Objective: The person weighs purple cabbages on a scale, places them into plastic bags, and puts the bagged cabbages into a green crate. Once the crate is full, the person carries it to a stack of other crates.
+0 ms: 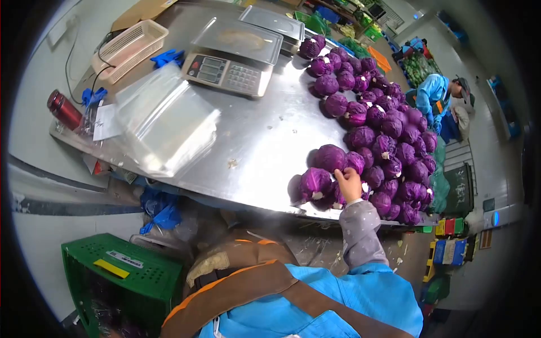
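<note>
My right hand (349,185) reaches from the grey sleeve to the near left edge of a big heap of red cabbages. Its fingers are curled together on a small red cabbage (355,161), and part of their grip is hidden by the hand itself. Close beside it lie a larger red cabbage (329,158) and another red cabbage (315,183) at the table's near edge. Many of the cabbages show pale cut stems. My left hand does not show in the picture.
On the steel table (265,152) are a digital scale (231,70), a second scale (273,23), a stack of clear plastic bags (163,121), a white basket (132,48) and a red flask (65,110). A green crate (124,265) stands low left. Another person (434,96) works beyond the heap.
</note>
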`<act>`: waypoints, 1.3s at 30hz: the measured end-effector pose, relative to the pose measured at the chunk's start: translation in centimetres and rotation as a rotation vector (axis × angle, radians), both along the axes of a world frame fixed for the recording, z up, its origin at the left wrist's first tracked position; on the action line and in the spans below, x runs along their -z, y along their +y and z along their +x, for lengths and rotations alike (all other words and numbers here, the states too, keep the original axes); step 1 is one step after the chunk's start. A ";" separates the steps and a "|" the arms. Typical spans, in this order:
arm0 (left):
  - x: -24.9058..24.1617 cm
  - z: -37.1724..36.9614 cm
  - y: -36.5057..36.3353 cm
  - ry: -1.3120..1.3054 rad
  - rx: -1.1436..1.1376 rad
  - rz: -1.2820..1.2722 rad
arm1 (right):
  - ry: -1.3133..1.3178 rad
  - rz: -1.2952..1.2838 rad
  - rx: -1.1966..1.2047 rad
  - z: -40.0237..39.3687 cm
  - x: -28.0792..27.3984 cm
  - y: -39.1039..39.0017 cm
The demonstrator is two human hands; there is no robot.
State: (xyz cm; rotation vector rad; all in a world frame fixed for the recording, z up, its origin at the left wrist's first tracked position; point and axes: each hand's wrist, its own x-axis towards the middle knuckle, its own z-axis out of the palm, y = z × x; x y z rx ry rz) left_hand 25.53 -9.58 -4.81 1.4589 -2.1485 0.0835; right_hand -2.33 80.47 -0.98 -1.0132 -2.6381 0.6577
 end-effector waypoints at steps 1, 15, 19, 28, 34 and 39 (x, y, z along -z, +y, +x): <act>0.3 -4.3 -0.7 0.068 0.190 0.084 | -0.142 0.029 0.006 0.3 1.1 1.1; -1.7 -52.3 46.2 -0.290 1.435 0.573 | -0.334 -0.742 -0.400 -7.7 1.1 -5.4; 4.1 -54.8 47.0 -0.559 1.394 0.019 | 0.002 -1.465 -0.264 -15.0 -0.1 -3.4; 0.0 -53.6 44.4 -0.565 1.528 0.276 | 0.364 -0.105 -0.530 -45.9 -7.4 -6.0; 2.9 -53.1 43.7 -0.488 1.632 0.201 | 0.216 -0.039 -0.620 -49.2 -4.8 -4.0; 1.4 -53.9 43.5 -0.528 1.618 0.288 | 0.195 -0.495 -0.423 -47.5 -6.9 -0.4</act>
